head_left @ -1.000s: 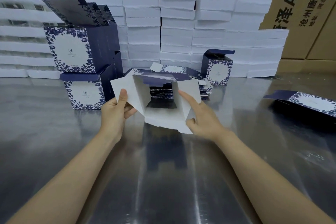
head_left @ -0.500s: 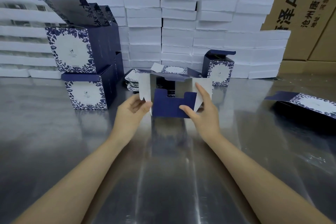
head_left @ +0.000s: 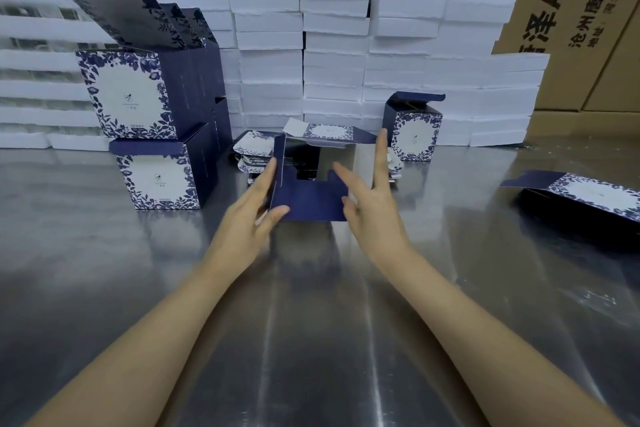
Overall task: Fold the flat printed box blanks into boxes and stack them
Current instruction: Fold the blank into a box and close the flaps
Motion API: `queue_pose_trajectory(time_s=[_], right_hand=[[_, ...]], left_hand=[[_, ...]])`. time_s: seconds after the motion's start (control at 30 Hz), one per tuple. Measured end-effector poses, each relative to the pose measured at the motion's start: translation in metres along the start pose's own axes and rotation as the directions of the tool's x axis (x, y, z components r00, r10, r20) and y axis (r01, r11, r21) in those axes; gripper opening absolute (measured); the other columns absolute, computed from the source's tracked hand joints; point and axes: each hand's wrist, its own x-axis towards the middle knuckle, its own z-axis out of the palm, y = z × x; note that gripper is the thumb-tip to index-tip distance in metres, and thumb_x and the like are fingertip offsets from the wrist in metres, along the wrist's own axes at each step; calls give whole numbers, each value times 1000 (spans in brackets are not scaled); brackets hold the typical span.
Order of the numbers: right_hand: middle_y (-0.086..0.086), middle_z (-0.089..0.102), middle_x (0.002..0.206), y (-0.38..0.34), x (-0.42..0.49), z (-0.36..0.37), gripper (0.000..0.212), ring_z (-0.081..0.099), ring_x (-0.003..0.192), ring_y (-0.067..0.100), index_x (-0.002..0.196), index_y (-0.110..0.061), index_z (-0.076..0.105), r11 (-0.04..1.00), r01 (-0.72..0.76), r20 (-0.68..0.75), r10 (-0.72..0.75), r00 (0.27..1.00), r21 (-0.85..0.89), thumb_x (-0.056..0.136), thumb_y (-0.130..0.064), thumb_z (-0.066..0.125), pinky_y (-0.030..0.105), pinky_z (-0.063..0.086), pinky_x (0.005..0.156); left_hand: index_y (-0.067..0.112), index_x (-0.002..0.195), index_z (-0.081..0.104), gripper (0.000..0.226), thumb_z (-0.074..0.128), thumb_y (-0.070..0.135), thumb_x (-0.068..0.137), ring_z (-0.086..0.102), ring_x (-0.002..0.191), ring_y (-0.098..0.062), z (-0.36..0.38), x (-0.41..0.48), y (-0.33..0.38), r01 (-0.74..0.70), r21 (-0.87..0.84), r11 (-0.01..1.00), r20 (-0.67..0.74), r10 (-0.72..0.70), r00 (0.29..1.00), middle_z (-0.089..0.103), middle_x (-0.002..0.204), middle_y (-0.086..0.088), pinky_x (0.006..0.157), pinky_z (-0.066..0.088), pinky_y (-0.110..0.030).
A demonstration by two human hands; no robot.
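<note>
A half-folded navy box [head_left: 311,201] with a white inside stands on the steel table [head_left: 104,270] at the centre, open end toward me. My left hand [head_left: 247,218] pinches its left wall, thumb on the navy front flap. My right hand [head_left: 372,199] has straight fingers: one lies up along the right wall and another presses into the opening. A pile of flat floral blanks [head_left: 254,149] lies right behind the box. Folded blue-and-white boxes are stacked at the left, the upper row [head_left: 128,94] resting on the lower row [head_left: 157,180].
One folded box [head_left: 415,132] with its lid up stands behind my right hand. A flat blank [head_left: 588,191] lies on a dark pile at the right edge. White slabs [head_left: 336,55] are stacked in a wall at the back, with brown cartons [head_left: 571,10] behind.
The box was tilted with its white flaps spread open. Now it stands lower on the table, the navy front flap is folded up, and both hands have closed in on its sides.
</note>
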Motion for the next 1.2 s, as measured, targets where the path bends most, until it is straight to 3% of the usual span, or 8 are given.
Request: queue_pose_trajectory(time_s=[0.2, 0.43, 0.57, 0.7, 0.8, 0.9, 1.07, 1.2], right_hand=[[2, 8, 162, -17, 8, -13, 61, 31, 142, 22, 132, -32, 55, 981, 105, 17, -103, 994, -161, 77, -6, 56, 18, 35, 49], [-15, 1, 159, -10, 7, -22, 75, 32, 139, 6, 134, -43, 47, 991, -36, 3, 36, 999, 126, 70, -4, 41, 38, 56, 68], [-11, 2, 160, -10, 10, -27, 74, 40, 132, 7, 134, -41, 49, 986, -22, 44, 15, 999, 166, 71, -4, 38, 36, 54, 72], [-5, 18, 160, -4, 19, -42, 77, 17, 143, -3, 140, -34, 39, 885, -151, 221, 56, 974, 441, 71, 0, 34, 15, 24, 112], [-11, 23, 157, 4, 16, -49, 69, 15, 140, -11, 137, -40, 39, 891, -148, 286, 21, 958, 430, 80, -1, 36, 10, 12, 111], [-14, 27, 155, 9, 10, -46, 56, 20, 130, -21, 134, -49, 38, 894, -138, 268, 21, 963, 426, 93, -11, 45, 4, 28, 97], [-10, 39, 146, 24, 2, -35, 77, 36, 134, 14, 147, -37, 24, 981, -62, -6, 64, 998, 181, 88, -8, 63, 31, 40, 103], [-27, 36, 143, 30, -2, -29, 102, 48, 111, 11, 149, -38, -4, 954, -77, -71, 102, 992, 291, 84, 4, 62, 26, 42, 95]], left_hand=[[60, 144, 18, 67, 46, 23, 96, 23, 142, 5, -2, -4, 5, -185, 186, 965, 92, 170, 981, 23, 160, 7, 113, 28, -23], [61, 145, 5, 76, 56, 31, 97, 63, 98, -35, -2, -6, 6, -147, 378, 914, 140, 100, 985, 0, 160, 26, 80, 56, -49], [61, 145, 2, 102, 69, 10, 88, 55, 120, -29, -3, -4, 2, -155, 460, 874, 153, 94, 984, -4, 161, 24, 75, 57, -46], [53, 148, 12, 100, 62, -7, 86, 47, 128, -21, -10, -4, 1, -187, 451, 873, 113, 152, 982, 4, 160, 25, 77, 57, -45], [57, 147, 10, 100, 62, -5, 88, 43, 130, -15, -12, -6, 3, -208, 456, 865, 149, 156, 976, 5, 158, 31, 80, 56, -43], [52, 147, 17, 92, 66, 0, 88, 50, 126, -16, -9, -6, 6, -213, 449, 868, 150, 162, 975, 13, 158, 26, 77, 56, -43], [33, 143, 43, 74, 78, 13, 80, 59, 120, -14, 1, -8, 20, -307, 428, 850, 170, 258, 951, 34, 154, 9, 77, 59, -40], [25, 133, 59, 65, 84, 17, 73, 56, 64, -12, 9, -9, 30, -320, 469, 823, 148, 284, 947, 45, 147, -1, 59, 57, -36]])
